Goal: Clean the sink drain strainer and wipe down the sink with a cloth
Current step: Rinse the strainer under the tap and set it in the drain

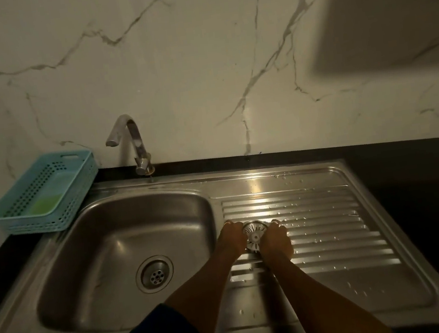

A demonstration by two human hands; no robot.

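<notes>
The round metal drain strainer rests on the ribbed drainboard to the right of the steel sink bowl. My left hand grips its left edge and my right hand grips its right edge, fingers curled around the rim. The bowl's drain opening is uncovered, showing its perforated bottom. A green cloth lies inside a turquoise plastic basket at the left.
A chrome tap stands behind the bowl, its spout turned left. Water drops dot the drainboard. The black countertop surrounds the sink, and a marble-patterned wall rises behind it. The scene is dim.
</notes>
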